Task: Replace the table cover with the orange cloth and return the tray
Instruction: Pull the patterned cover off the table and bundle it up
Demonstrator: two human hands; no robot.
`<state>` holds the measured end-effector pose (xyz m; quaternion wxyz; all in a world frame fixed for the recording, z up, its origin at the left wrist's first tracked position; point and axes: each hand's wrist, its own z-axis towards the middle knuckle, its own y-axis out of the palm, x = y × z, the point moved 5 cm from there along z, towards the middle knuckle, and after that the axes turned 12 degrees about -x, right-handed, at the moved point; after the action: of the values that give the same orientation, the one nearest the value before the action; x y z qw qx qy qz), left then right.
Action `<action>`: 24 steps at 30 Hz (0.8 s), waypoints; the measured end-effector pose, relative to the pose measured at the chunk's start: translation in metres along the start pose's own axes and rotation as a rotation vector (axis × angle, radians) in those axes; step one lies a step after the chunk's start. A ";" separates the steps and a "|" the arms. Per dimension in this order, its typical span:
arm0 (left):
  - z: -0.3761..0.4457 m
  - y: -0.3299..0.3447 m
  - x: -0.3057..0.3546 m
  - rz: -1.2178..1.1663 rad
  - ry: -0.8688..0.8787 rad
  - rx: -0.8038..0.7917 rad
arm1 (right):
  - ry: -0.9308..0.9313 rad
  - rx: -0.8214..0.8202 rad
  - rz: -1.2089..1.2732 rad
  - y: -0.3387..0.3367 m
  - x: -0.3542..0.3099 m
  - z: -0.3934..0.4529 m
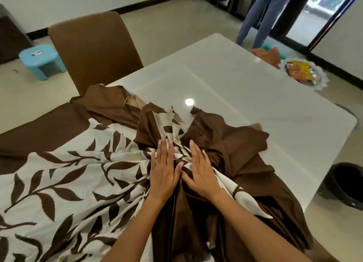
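Our left hand [164, 170] and right hand [200, 168] press flat-fingered, gripping nothing, on the bunched table cover [59, 175]. Soft, slippery; we should grip the gathered folds.

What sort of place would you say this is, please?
Probably a home dining room: a glossy white dining table half covered by a brown leaf-print tablecloth, a brown upholstered chair pulled up to it, and a small blue plastic stool on the tiled floor.

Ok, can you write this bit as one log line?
step: gathering old cover | left hand: flat on leaf-print cover | right hand: flat on bunch | table: half bare | orange cloth: far edge
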<state>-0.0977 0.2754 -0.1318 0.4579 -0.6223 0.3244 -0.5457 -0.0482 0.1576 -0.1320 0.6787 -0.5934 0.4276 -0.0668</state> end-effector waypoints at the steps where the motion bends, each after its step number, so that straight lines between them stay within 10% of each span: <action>1: 0.001 -0.007 0.009 -0.012 0.013 0.022 | -0.027 -0.009 -0.016 -0.007 0.000 -0.004; 6: 0.025 -0.004 0.051 0.074 0.251 -0.077 | -0.011 0.025 -0.154 -0.042 0.033 -0.041; 13: 0.038 0.034 0.036 0.080 0.165 -0.192 | 0.290 -0.134 -0.224 -0.042 0.104 -0.068; 24: 0.039 0.034 0.031 -0.034 0.149 -0.080 | 0.033 0.485 0.058 -0.076 0.055 -0.046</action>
<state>-0.0501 0.2430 -0.1505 0.3981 -0.6033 0.3683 -0.5847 -0.0131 0.0686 -0.0909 0.7959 -0.3993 0.4269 -0.1576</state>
